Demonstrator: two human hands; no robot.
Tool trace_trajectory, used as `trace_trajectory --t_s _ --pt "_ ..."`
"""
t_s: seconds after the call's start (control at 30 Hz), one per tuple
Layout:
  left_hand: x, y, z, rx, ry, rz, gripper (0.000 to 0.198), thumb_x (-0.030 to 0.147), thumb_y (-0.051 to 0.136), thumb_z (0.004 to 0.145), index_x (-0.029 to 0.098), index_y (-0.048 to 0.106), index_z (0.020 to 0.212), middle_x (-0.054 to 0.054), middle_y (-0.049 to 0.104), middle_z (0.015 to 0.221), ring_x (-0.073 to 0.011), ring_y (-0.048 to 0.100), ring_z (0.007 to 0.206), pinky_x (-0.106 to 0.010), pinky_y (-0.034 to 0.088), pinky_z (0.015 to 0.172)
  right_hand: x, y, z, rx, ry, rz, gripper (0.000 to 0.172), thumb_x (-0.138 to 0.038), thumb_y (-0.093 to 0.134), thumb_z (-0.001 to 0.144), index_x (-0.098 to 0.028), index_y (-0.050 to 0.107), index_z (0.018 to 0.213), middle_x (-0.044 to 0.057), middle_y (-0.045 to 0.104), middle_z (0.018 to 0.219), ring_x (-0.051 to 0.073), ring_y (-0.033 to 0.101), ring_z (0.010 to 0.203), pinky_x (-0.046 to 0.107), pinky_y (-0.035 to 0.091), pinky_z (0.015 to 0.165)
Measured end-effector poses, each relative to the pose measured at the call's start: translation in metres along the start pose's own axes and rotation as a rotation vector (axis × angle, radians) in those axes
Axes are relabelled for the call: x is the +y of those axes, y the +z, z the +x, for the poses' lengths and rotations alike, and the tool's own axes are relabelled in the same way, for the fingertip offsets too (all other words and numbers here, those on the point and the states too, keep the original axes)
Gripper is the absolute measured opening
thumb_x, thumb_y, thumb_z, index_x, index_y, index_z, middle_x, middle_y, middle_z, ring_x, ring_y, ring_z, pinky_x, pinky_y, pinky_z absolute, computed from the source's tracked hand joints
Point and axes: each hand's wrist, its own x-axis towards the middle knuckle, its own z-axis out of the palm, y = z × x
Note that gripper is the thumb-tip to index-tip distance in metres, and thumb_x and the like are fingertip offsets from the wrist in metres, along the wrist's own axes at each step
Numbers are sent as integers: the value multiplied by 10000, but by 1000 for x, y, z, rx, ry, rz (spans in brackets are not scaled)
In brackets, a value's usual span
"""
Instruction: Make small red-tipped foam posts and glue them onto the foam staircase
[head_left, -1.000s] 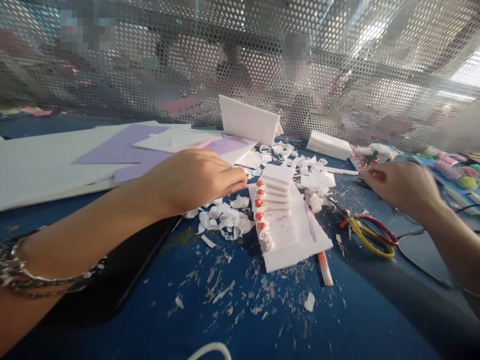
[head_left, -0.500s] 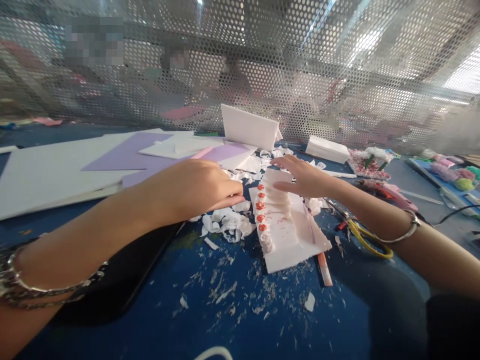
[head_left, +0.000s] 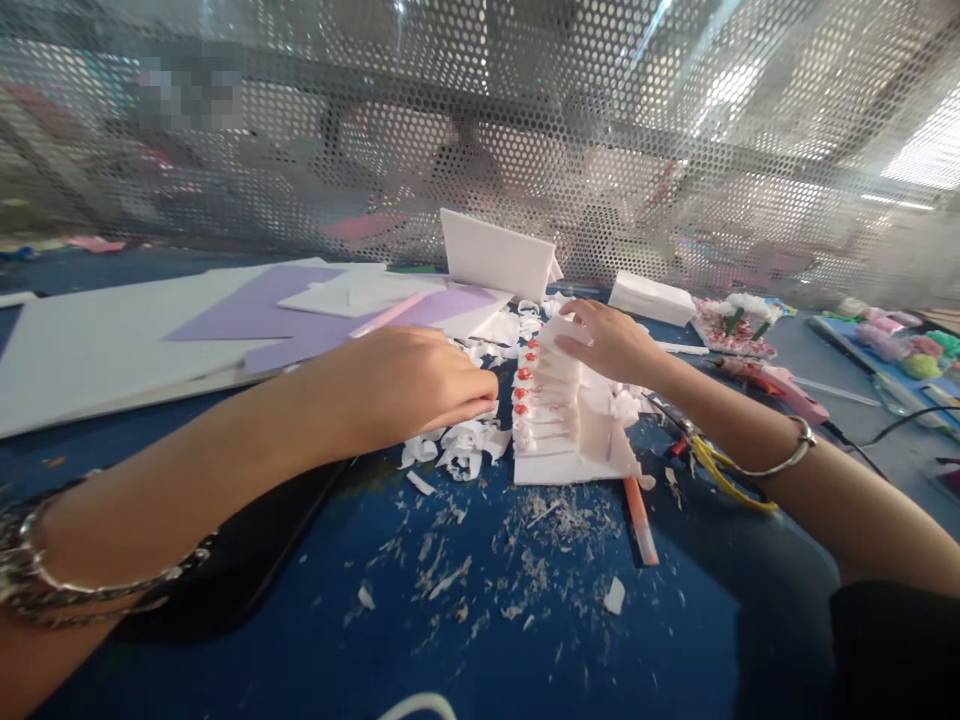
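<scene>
My right hand (head_left: 611, 340) grips the far end of a white craft panel (head_left: 544, 468), thumb on top and fingers around its edge. Pleated white paper covers the panel, and a row of small orange-red rosettes (head_left: 520, 393) runs down its left side. Close to that row hovers my left hand (head_left: 420, 385), closed in a pinch; whatever its fingertips hold is too small to make out. Curled white paper scraps (head_left: 469, 445) lie just below the left hand. An orange marker-like stick (head_left: 641, 522) pokes out from under the panel's near right corner.
White and purple sheets (head_left: 247, 310) are stacked at left, over a dark flat object (head_left: 247, 555). Behind stand a folded white card (head_left: 495, 255) and a white block (head_left: 651, 298). Yellow-handled scissors (head_left: 724, 475), a pink glue gun (head_left: 795, 395) and pompoms (head_left: 911, 345) are at right.
The panel has turned and shifted away from me, its near edge now almost level. My right hand has taken hold of its far end. My left hand has moved slightly right.
</scene>
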Motion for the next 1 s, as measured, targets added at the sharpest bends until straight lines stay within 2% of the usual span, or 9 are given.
trace_trajectory --t_s 0.1,0.27,0.3,0.37,0.47,0.53,0.7,0.87,1.0 --pt "4 -1 2 -121 38 37 316 272 330 900 225 561 689 5 588 548 -149 559 526 -297 375 569 2 -8 -3 47 9 -13 446 -464 409 845 -145 512 1139 132 569 1071 233 555 884 373 412 745" --pt "12 8 4 -168 51 105 269 260 371 882 207 508 658 4 556 492 -153 523 476 -293 315 501 -2 -39 -39 157 -48 6 304 -331 383 877 -134 568 1017 68 597 881 134 540 722 283 412 674" --pt "14 11 4 -177 58 100 265 262 380 880 206 506 653 5 554 486 -153 516 471 -291 303 491 -4 -42 -51 146 -102 21 264 -284 378 879 -143 587 958 48 604 824 113 529 678 255 401 634" --pt "19 18 3 -195 61 69 251 254 396 874 207 507 653 10 557 490 -147 509 467 -285 293 482 -10 -41 -77 11 -241 36 241 -214 371 877 -152 603 864 28 614 764 90 513 632 228 377 586" --pt "29 27 1 -220 59 5 216 227 408 869 207 524 688 14 574 527 -132 507 463 -272 309 481 -19 -24 -114 -145 -531 -40 259 -174 351 893 -142 597 820 13 555 644 89 442 558 231 329 526" --pt "39 31 1 -181 91 -18 223 207 407 868 202 526 680 15 573 537 -122 498 464 -265 333 494 -24 -9 -132 -126 -657 -61 276 -157 343 895 -145 578 749 9 527 624 103 409 545 253 312 518" --pt "61 40 2 73 147 131 279 161 477 836 196 500 560 32 498 483 -116 439 462 -272 373 532 -28 7 -149 70 -824 -34 222 -145 378 891 -139 581 802 12 532 645 116 408 554 272 320 536" --pt "57 52 -9 136 69 223 299 191 497 834 210 508 536 42 524 491 -109 468 489 -260 411 565 -28 6 -152 -9 -734 47 272 -139 325 906 -151 572 794 39 566 716 138 430 597 276 342 558" --pt "52 50 -20 200 -47 217 273 193 531 817 208 505 546 51 511 471 -102 464 484 -255 421 578 -28 6 -154 -78 -790 50 215 -162 358 903 -157 551 809 28 550 699 135 412 580 274 297 533"
